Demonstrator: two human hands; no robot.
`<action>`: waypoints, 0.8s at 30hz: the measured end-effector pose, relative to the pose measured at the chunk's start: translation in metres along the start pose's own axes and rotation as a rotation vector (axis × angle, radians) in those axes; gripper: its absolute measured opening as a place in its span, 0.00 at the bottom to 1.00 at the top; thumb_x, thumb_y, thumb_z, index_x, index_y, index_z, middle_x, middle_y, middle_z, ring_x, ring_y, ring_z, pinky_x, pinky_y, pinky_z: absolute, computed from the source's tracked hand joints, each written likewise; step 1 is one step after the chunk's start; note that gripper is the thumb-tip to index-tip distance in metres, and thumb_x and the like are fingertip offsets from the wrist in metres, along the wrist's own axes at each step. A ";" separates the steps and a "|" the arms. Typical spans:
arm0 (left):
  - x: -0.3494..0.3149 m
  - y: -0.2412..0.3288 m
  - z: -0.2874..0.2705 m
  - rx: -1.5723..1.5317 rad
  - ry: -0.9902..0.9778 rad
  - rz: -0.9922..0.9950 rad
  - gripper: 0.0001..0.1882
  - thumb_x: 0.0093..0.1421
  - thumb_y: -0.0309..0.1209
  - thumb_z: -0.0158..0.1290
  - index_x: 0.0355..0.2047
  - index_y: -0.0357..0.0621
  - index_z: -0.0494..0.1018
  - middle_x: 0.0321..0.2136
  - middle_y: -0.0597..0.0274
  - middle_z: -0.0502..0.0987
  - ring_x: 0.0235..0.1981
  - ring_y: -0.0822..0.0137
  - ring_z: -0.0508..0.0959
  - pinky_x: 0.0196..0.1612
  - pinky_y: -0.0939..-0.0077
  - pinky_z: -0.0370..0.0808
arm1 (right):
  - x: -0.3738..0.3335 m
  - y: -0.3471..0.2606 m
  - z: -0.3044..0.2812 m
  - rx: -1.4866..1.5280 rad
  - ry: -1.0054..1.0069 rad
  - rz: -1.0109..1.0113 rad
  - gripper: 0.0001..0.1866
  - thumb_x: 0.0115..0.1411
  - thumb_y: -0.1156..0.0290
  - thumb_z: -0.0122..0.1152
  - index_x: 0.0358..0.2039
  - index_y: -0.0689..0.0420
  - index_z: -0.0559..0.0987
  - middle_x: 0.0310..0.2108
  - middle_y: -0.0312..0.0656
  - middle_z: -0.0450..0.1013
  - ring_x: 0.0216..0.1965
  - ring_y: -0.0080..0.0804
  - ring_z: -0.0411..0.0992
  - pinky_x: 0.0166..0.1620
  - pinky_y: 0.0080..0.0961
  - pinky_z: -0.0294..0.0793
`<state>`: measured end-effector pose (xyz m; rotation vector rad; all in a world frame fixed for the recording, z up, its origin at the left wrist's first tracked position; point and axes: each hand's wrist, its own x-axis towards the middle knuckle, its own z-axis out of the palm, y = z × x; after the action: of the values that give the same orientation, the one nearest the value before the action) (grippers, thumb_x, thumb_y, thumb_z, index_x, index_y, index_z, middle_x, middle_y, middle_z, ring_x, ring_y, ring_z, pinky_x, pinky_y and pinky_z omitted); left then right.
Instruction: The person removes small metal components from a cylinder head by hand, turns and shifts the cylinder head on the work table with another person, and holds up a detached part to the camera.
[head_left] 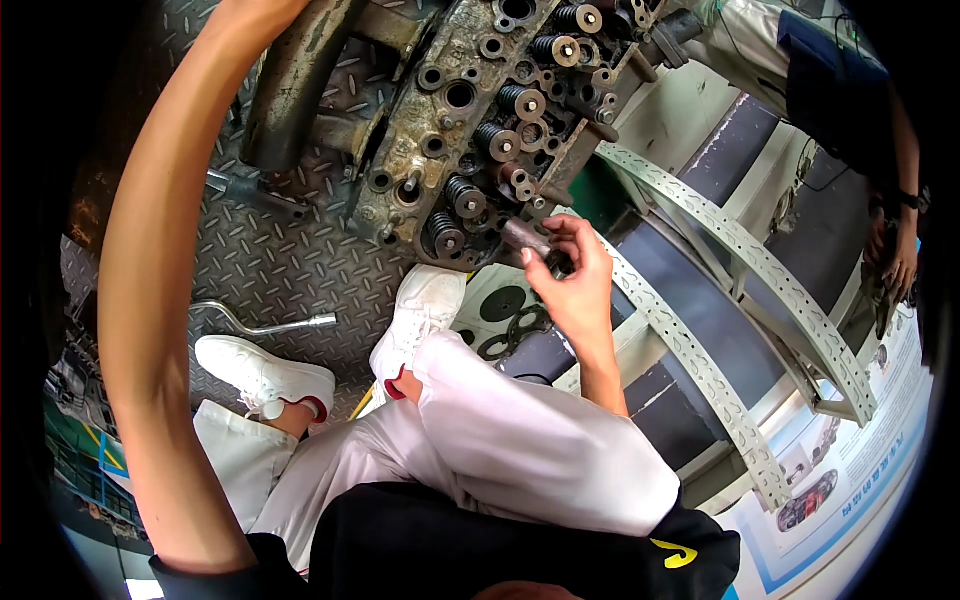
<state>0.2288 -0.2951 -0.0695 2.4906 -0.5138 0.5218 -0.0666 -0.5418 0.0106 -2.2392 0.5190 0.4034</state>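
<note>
My right hand (575,270) is closed, thumb and fingers around a short grey metal cylinder (524,237) with a dark end. I cannot make out its exact kind. The cylinder lies against the near right corner of a greasy engine cylinder head (425,125), beside the valve springs (466,197). Several such springs run in a row along the head, with rocker parts (517,181) to their right. My left forearm (150,270) reaches up past a thick, worn metal pipe (298,85); the hand is cut off by the upper edge.
A ratchet-like bent wrench (265,325) lies on the diamond-plate floor (290,250) near my white shoes (265,378). Another metal tool (255,192) lies by the pipe. Perforated metal rails (690,350) stand at right. A person's arm (903,190) shows at far right.
</note>
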 end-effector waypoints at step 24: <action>0.004 0.005 -0.001 -0.001 -0.048 -0.032 0.19 0.54 0.33 0.52 0.44 0.36 0.71 0.36 0.46 0.75 0.44 0.48 0.72 0.50 0.57 0.69 | 0.020 -0.033 0.004 -0.457 0.120 -0.257 0.26 0.49 0.68 0.69 0.48 0.62 0.72 0.45 0.49 0.70 0.47 0.48 0.69 0.50 0.38 0.70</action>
<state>0.2294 -0.2994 -0.0644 2.5112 -0.4916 0.4498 -0.0334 -0.5236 0.0198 -2.7431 0.2047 0.2734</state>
